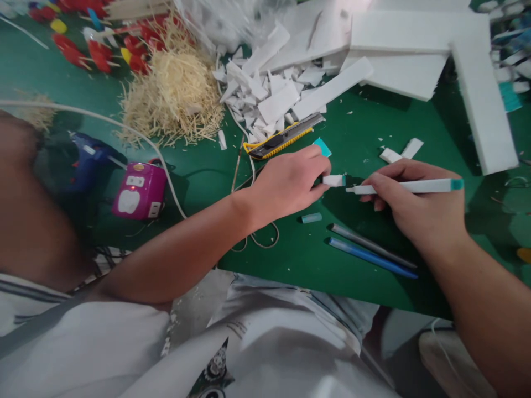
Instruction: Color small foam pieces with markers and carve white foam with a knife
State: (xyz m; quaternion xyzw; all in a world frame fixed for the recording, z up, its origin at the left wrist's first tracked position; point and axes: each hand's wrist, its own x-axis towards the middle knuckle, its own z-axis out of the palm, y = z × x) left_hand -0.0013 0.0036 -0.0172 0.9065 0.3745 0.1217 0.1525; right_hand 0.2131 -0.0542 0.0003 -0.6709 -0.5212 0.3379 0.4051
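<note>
My left hand [292, 177] pinches a small white foam piece [333, 181] whose right end is coloured teal. In my right hand [427, 204] is a white marker pen [427, 187] with a teal back end, its tip pointing left, a small gap from the foam piece. A teal-coloured scrap [322, 147] lies just beyond my left fingers. Nearer to me are a small translucent teal cap [311, 218], a grey pen [373, 244] and a blue pen [373, 257]. Two white foam strips [412, 148] rest beyond my right hand.
A yellow and black utility knife [286, 137] lies before a heap of white foam scraps [274, 94]. Large foam boards [418, 33] are behind. On the left are straw shreds [178, 83], a pink power adapter [140, 189], a blue glue gun [89, 160], a white cable [136, 135] and another person's arm [37, 210].
</note>
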